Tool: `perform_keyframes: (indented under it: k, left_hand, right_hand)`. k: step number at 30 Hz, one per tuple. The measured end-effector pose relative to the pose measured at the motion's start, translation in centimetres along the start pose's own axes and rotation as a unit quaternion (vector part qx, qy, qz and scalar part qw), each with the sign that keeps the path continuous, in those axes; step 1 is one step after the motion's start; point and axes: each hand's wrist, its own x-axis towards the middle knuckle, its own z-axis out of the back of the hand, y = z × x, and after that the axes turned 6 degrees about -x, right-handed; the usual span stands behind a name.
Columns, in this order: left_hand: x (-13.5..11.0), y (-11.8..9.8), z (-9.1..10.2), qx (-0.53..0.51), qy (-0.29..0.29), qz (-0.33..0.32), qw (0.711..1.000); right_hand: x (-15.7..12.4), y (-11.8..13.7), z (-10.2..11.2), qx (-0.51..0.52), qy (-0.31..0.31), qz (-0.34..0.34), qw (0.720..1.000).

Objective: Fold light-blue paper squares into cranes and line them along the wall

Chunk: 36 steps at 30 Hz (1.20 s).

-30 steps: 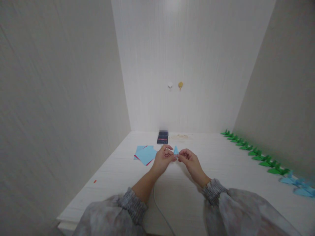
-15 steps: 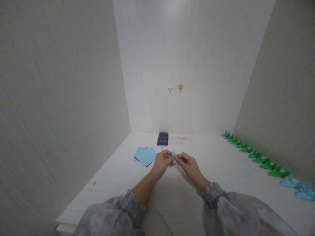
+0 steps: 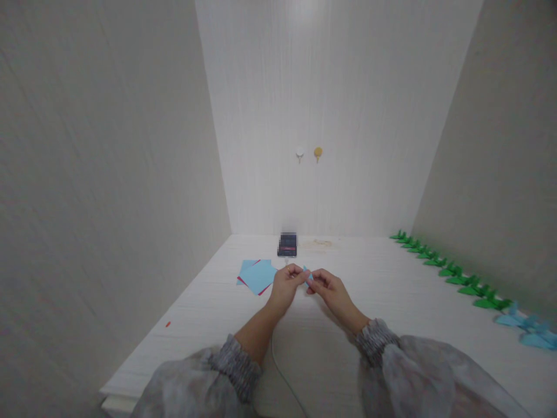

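Between both hands is a small folded piece of blue paper (image 3: 309, 280), mostly covered by fingers. My left hand (image 3: 286, 285) pinches it from the left, thumb on the near side. From the right, my right hand (image 3: 329, 288) grips the same paper with thumb and fingertips. The two hands almost meet above the white table. Just left of my left hand lie blue paper sheets (image 3: 259, 275), overlapping, with red edges showing beneath.
A phone (image 3: 288, 244) lies behind the hands, and a white cable (image 3: 282, 374) runs toward me. Several green folded paper figures (image 3: 450, 271) line the right wall, with blue ones (image 3: 516, 318) nearer. A small orange scrap (image 3: 167, 324) sits left. Two hooks (image 3: 318, 152) hang on the back wall.
The blue paper has turned a little in my fingers, and less of its tip shows. My fingertips have shifted on it; the sheets and figures stay put.
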Motion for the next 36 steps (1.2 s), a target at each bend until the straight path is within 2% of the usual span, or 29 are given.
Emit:
perform_keyframes:
  k: [17,23,25,30,36]
  left_hand:
    - [0.1,0.5,0.0,-0.063,-0.004,0.043,0.997]
    - [0.6,0.5,0.6,-0.088,-0.062,0.055,0.993]
    - [0.5,0.4,0.6,-0.109,-0.038,0.063,0.991]
    - [-0.2,0.2,0.2,-0.088,0.078,0.08,0.99]
    - [-0.4,0.2,0.3,-0.075,0.1,0.062,0.99]
  right_hand:
    - [-0.2,-0.2,0.0,0.04,0.036,-0.031,0.998]
    - [-0.2,-0.5,0.1,0.097,0.033,-0.053,0.993]
    - [-0.1,-0.8,0.2,0.132,0.03,-0.052,0.989]
    - [0.1,-1.4,0.4,0.231,0.018,-0.053,0.971]
    - [0.1,-1.6,0.3,0.246,0.005,-0.039,0.968]
